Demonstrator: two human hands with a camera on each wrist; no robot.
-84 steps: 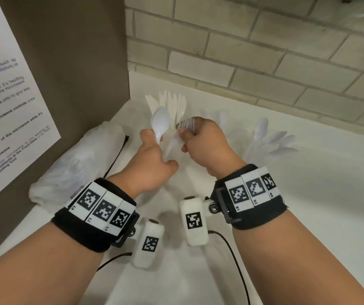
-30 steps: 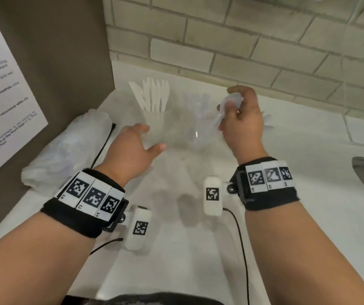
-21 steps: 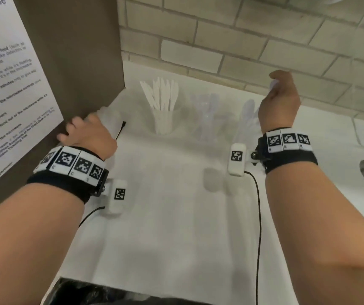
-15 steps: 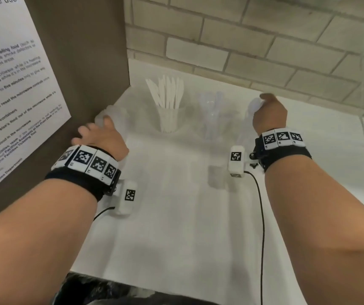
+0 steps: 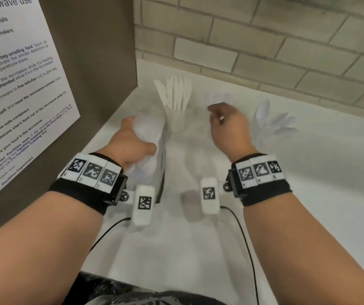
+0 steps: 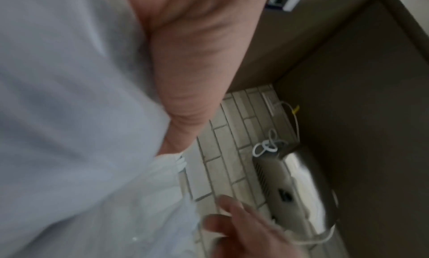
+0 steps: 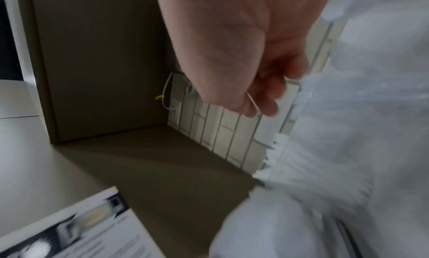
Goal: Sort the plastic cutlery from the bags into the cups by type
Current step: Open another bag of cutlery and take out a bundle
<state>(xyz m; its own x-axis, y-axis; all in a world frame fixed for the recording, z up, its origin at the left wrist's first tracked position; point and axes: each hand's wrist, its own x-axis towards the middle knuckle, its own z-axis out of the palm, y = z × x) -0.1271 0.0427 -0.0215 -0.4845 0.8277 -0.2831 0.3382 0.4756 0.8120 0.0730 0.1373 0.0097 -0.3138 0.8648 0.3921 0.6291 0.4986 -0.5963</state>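
Bag [image 5: 148, 133] of cutlery sat in the left hand [image 5: 128, 144], fingers wrapped round its lower half, lifted off the surface [image 5: 198, 249]. Its long axis ran roughly away from the person, top end towards the back wall, beside the cup of knives [image 5: 177, 119]. In the left wrist view the bag filled the frame beside the palm; what cutlery was in it could not be told.

Right hand [image 5: 229, 126] hung just right of the bag, fingers loosely curled, thumb and forefinger close on something small and pale; too blurred to tell what. It was the nearer free hand and lay level with the bag's upper end, so the likely next move was a short reach left to open the bag or draw a piece out.

Behind that hand stood a middle cup [image 5: 217, 99], clear and hard to read. Cup of spoons [image 5: 271, 122] further right, apart from both hands. All three lined up near the tiled wall [image 5: 264, 47]. Brown panel with a microwave notice [image 5: 16, 89] closed the left side, leaving little room there.
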